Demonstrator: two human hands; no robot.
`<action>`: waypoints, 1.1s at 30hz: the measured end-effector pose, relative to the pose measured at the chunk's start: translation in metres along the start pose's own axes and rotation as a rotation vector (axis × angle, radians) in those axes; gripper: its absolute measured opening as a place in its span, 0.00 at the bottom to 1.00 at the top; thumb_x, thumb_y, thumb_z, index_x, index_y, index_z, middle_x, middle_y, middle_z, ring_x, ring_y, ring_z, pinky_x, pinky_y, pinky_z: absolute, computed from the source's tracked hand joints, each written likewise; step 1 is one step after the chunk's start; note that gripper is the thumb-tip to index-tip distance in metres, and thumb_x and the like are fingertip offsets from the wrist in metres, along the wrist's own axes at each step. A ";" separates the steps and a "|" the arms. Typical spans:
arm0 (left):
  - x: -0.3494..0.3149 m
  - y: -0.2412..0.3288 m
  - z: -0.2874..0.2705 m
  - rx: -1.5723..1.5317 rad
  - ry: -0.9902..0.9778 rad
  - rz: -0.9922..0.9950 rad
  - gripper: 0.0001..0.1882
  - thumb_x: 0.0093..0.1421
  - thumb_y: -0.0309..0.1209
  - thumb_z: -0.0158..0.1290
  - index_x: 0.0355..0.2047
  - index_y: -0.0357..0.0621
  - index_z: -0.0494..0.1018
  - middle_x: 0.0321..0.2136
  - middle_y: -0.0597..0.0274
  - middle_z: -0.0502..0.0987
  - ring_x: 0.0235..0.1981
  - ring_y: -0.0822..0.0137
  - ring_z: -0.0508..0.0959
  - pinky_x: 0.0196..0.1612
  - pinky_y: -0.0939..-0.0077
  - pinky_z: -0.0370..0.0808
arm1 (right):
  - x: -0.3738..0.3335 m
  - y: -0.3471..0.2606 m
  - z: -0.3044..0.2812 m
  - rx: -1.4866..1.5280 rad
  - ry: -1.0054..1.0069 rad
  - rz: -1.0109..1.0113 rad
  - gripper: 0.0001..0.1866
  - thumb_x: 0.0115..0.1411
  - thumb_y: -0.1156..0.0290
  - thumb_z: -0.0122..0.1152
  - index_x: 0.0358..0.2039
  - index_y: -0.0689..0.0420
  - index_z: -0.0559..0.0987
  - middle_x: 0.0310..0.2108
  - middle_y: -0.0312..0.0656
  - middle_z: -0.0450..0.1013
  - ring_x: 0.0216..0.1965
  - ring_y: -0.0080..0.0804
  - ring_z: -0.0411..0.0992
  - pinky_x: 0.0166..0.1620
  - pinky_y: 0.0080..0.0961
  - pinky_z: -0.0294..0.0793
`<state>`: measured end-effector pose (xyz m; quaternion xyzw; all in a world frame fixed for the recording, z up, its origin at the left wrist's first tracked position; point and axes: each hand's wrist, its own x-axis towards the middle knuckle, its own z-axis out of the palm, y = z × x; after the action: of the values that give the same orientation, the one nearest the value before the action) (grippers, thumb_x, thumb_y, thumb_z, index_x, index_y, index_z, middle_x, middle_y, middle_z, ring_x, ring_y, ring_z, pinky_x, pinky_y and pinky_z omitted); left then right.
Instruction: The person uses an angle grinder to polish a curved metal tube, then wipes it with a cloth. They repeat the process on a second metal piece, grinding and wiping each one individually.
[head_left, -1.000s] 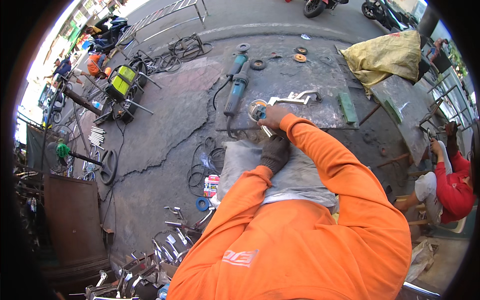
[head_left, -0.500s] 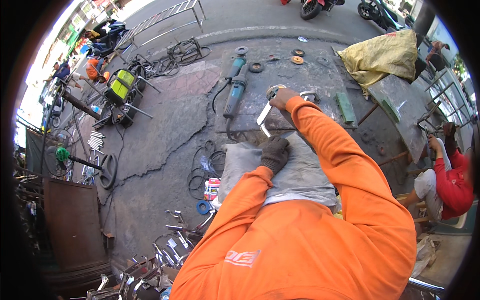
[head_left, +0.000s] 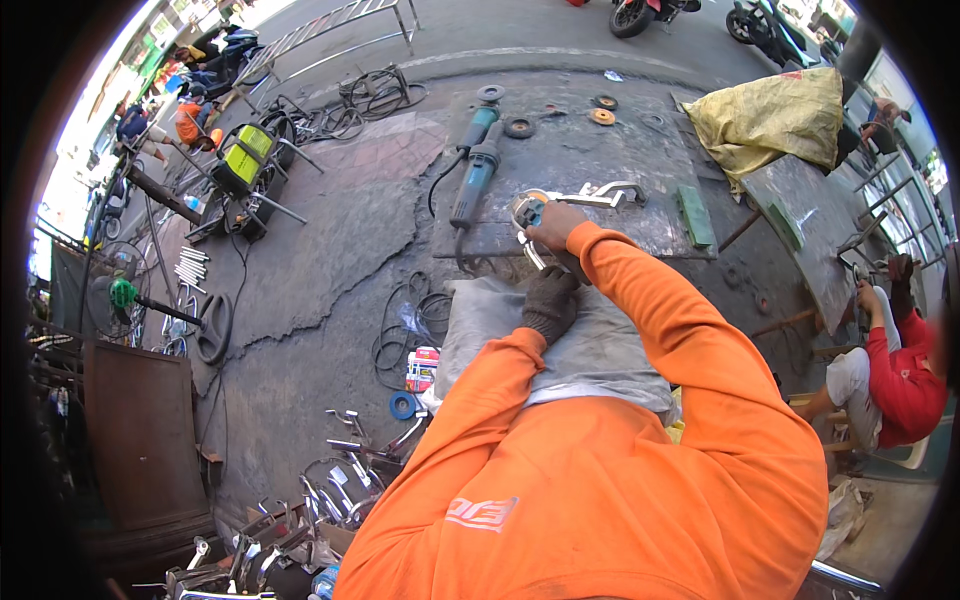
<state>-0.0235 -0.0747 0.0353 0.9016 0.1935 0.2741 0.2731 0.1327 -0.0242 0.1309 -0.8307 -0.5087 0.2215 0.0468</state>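
My bare right hand (head_left: 558,226) is wrapped around a small angle grinder (head_left: 526,208). The grinder's head is over the upper part of a bent silver metal piece (head_left: 533,254); I cannot tell whether the disc touches it. My left hand (head_left: 550,302), in a dark knit glove, is closed on the lower end of that piece, above the grey cloth (head_left: 610,345) across my lap. Other bent silver pieces (head_left: 603,196) lie on the dark work board (head_left: 640,130) just beyond my right hand. Two larger blue grinders (head_left: 474,180) rest at the board's left.
Loose discs (head_left: 601,116) and a green block (head_left: 694,215) are on the board. Cables (head_left: 408,325) coil on the ground at the left, near a blue ring (head_left: 403,405). Metal parts (head_left: 335,495) pile up at lower left. A person in red (head_left: 905,385) sits at the right.
My right hand has brought the grinder left and nearer to me, over the piece in my left hand. The silver pieces on the board show more fully. My left hand stays nearly in place.
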 end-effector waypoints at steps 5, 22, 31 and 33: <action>-0.001 -0.003 0.004 -0.035 0.027 0.005 0.10 0.52 0.25 0.59 0.36 0.47 0.81 0.37 0.51 0.80 0.48 0.45 0.78 0.50 0.52 0.78 | 0.016 0.014 -0.033 0.013 0.093 0.084 0.34 0.63 0.44 0.62 0.48 0.67 0.84 0.49 0.62 0.81 0.52 0.59 0.80 0.56 0.46 0.78; -0.001 -0.003 0.004 -0.006 0.055 0.013 0.11 0.51 0.23 0.57 0.37 0.45 0.79 0.36 0.50 0.80 0.45 0.45 0.79 0.48 0.52 0.77 | 0.012 0.005 -0.020 0.003 -0.088 -0.051 0.36 0.57 0.44 0.63 0.53 0.64 0.83 0.55 0.62 0.78 0.57 0.58 0.77 0.60 0.44 0.75; 0.000 -0.006 0.012 -0.075 0.183 0.066 0.11 0.49 0.21 0.58 0.35 0.46 0.78 0.34 0.52 0.80 0.42 0.45 0.78 0.46 0.51 0.76 | 0.036 0.029 -0.048 -0.046 0.057 0.082 0.33 0.61 0.44 0.61 0.51 0.63 0.84 0.53 0.60 0.79 0.56 0.58 0.77 0.59 0.44 0.75; 0.001 -0.006 0.010 -0.071 0.153 0.057 0.12 0.49 0.21 0.58 0.35 0.46 0.78 0.34 0.52 0.80 0.42 0.45 0.78 0.46 0.51 0.76 | 0.029 0.027 -0.035 -0.028 0.102 0.050 0.36 0.62 0.42 0.62 0.48 0.68 0.84 0.49 0.64 0.80 0.52 0.61 0.79 0.57 0.45 0.77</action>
<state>-0.0181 -0.0739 0.0251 0.8729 0.1782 0.3566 0.2813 0.1808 -0.0070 0.1447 -0.8540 -0.4876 0.1729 0.0555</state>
